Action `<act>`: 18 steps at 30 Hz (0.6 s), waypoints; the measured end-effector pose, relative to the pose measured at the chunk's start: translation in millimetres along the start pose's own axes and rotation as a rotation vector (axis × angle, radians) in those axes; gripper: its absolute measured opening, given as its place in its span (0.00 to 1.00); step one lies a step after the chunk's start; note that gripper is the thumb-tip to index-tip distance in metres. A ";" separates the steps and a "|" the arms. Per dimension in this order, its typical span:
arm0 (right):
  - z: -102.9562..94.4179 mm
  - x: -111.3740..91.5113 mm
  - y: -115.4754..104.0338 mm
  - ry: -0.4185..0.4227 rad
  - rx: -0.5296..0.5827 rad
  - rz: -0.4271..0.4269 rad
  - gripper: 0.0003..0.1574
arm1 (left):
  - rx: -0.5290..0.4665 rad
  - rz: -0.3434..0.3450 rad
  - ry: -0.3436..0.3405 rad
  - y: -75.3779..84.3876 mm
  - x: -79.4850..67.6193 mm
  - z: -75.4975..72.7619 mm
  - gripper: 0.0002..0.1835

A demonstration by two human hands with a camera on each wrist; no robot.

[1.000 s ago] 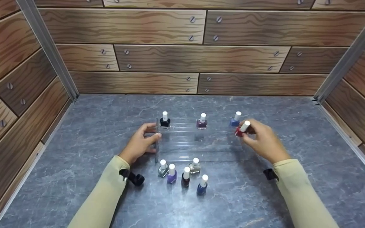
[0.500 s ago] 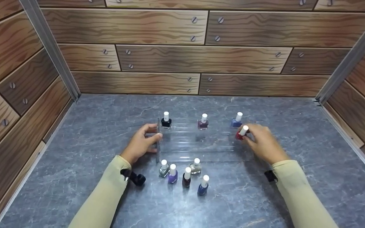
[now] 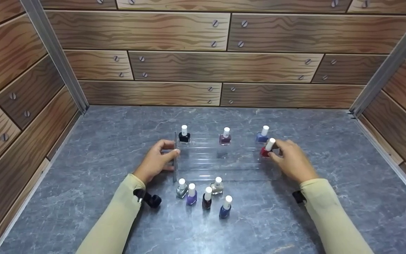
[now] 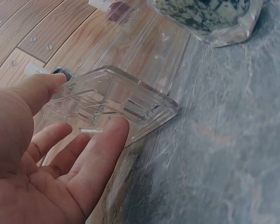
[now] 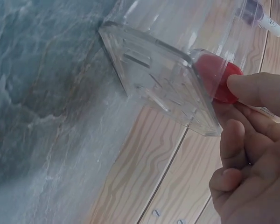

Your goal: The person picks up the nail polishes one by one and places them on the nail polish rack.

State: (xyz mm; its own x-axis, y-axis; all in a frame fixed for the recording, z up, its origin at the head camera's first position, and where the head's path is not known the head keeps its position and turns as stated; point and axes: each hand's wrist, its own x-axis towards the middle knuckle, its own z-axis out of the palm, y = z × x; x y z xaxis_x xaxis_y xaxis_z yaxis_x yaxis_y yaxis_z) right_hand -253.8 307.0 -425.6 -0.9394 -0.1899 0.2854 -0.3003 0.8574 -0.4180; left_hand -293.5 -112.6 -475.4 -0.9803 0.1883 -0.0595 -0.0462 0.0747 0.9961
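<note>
A clear plastic tiered nail polish rack (image 3: 203, 175) stands in the middle of the table. My left hand (image 3: 156, 160) holds its left end panel (image 4: 144, 100), thumb over the edge and fingers against the outer face. My right hand (image 3: 294, 160) pinches a red nail polish bottle (image 3: 265, 152) with a white cap at the rack's right end, on the step below the top. In the right wrist view the red bottle (image 5: 217, 78) is just inside the end panel. On the top step stand a black bottle (image 3: 184, 137), a plum bottle (image 3: 225, 139) and a blue-violet bottle (image 3: 262, 137).
In front of the rack stand several more bottles: glittery green (image 3: 182, 191), purple (image 3: 191, 198), dark (image 3: 207, 202), clear glittery (image 3: 217, 188) and dark blue (image 3: 225, 211). Wood-patterned walls (image 3: 189, 67) enclose the grey marbled table (image 3: 83, 211) at the back and sides.
My right hand has lowered the red nail polish bottle and brought it slightly left, onto the rack's right end. My left hand has stayed on the left panel.
</note>
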 end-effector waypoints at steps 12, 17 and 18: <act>0.0 1.3 1.7 0.012 0.069 0.038 0.09 | -0.004 0.001 0.007 1.0 -0.5 0.1 0.26; 1.7 1.6 2.1 0.038 0.078 0.023 0.09 | -0.006 0.002 0.006 -0.9 0.5 -0.6 0.26; 2.2 1.8 2.2 0.045 0.076 0.017 0.08 | -0.008 0.000 0.007 -1.5 0.8 -0.7 0.26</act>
State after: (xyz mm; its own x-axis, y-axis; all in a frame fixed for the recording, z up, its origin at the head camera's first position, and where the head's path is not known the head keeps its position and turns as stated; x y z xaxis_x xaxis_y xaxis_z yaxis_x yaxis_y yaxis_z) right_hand -256.5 307.5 -428.0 -0.9368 -0.1525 0.3149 -0.2973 0.8214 -0.4868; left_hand -294.4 -113.2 -476.9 -0.9816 0.1814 -0.0587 -0.0472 0.0671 0.9966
